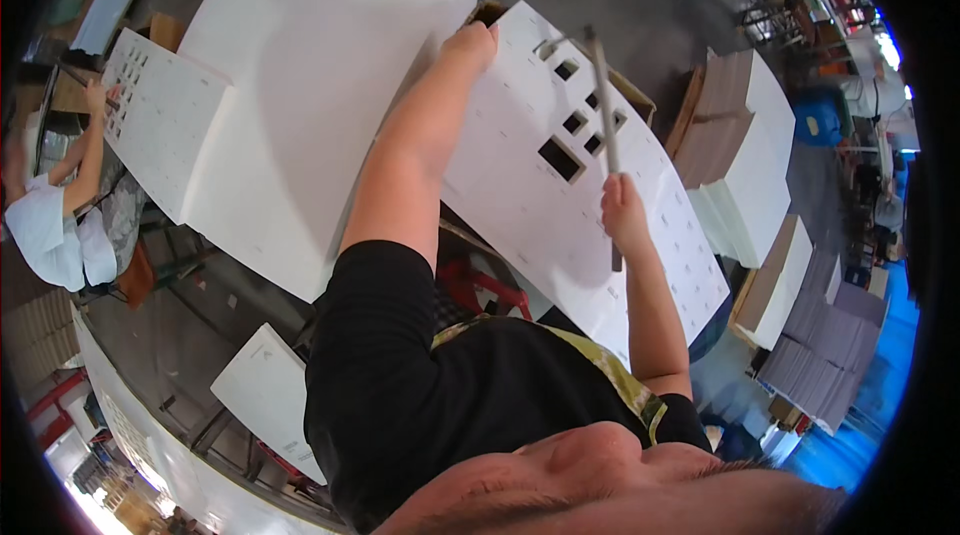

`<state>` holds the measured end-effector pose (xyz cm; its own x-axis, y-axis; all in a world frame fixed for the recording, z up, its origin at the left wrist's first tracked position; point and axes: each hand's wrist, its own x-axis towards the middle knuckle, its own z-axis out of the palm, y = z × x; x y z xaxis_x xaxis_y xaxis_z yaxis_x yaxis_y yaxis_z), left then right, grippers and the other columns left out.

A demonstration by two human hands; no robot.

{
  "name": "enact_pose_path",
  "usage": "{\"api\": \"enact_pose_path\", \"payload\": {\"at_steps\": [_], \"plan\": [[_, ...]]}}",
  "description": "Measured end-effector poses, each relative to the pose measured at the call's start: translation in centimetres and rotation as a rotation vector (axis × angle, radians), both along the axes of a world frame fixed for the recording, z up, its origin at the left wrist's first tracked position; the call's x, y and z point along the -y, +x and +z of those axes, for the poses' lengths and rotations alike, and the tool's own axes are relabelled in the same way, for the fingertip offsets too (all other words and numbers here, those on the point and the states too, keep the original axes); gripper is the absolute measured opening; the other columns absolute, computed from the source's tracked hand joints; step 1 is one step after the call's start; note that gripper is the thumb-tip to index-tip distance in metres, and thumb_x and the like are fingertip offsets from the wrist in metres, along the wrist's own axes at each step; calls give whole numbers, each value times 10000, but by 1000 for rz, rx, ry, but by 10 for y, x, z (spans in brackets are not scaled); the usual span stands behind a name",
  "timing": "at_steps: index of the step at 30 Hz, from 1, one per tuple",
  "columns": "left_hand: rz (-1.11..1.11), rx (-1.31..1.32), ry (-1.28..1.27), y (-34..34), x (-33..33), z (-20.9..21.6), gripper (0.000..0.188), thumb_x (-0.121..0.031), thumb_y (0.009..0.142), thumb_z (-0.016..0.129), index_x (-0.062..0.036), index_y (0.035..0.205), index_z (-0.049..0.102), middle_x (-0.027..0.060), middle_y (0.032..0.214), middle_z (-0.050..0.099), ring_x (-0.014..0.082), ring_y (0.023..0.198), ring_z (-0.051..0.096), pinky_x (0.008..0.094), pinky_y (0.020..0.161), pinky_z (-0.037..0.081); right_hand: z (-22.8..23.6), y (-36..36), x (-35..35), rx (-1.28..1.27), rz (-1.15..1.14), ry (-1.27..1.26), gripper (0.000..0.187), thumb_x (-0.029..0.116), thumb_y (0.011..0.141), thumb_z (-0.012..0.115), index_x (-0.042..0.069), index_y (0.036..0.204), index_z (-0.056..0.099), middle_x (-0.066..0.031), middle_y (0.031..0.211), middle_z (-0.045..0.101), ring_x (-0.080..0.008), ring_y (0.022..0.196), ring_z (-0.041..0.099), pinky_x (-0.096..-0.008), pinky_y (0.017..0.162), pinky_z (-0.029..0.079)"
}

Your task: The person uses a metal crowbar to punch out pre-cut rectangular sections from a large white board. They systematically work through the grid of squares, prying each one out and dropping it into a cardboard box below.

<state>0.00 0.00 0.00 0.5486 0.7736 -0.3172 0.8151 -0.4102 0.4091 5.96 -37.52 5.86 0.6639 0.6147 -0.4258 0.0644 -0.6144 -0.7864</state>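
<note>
Your right hand (625, 210) is clamping its fingers on a long grey rod (604, 110) over a white rectangular-holed sheet (570, 217), risking torn edges from careless swinging, while your left hand (472, 47) is hiding its fingers' state.

The person wears a black shirt (500, 385) with short, loose sleeves (375, 285) and, over its front, a yellow-green patterned band (612, 369); both hands (470, 47) and forearms (402, 140) are bare.
</note>
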Motion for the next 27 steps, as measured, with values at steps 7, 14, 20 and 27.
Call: {"api": "enact_pose_path", "payload": {"at_steps": [7,14,20,27], "plan": [[-16,36,5,3,3,8,544,-450,972,308,-14,1074,618,214,1112,634,358,1060,602,447,900,471,-40,-20,-8,424,115,46,267,273,999,391,22,929,450,-89,626,499,-190,472,458,-354,451,393],[-20,58,37,1,-1,3,540,-448,974,305,-14,1073,612,211,1109,636,353,1045,610,447,889,474,49,-18,-6,-62,-119,217,250,294,1008,384,73,902,436,7,617,414,-66,464,370,-239,405,325],[47,109,166,5,0,-13,460,-442,955,379,-54,1080,591,185,1106,637,349,1021,606,471,861,479,76,-16,29,-266,-188,487,175,24,873,470,52,1038,419,22,645,400,-49,463,355,-200,387,275],[-645,127,600,30,50,31,505,-462,901,494,-155,1301,475,42,1283,555,251,1153,480,441,923,369,94,-3,67,-389,-262,732,442,83,936,424,66,1362,311,-36,688,429,-83,448,347,-208,398,323]]}}
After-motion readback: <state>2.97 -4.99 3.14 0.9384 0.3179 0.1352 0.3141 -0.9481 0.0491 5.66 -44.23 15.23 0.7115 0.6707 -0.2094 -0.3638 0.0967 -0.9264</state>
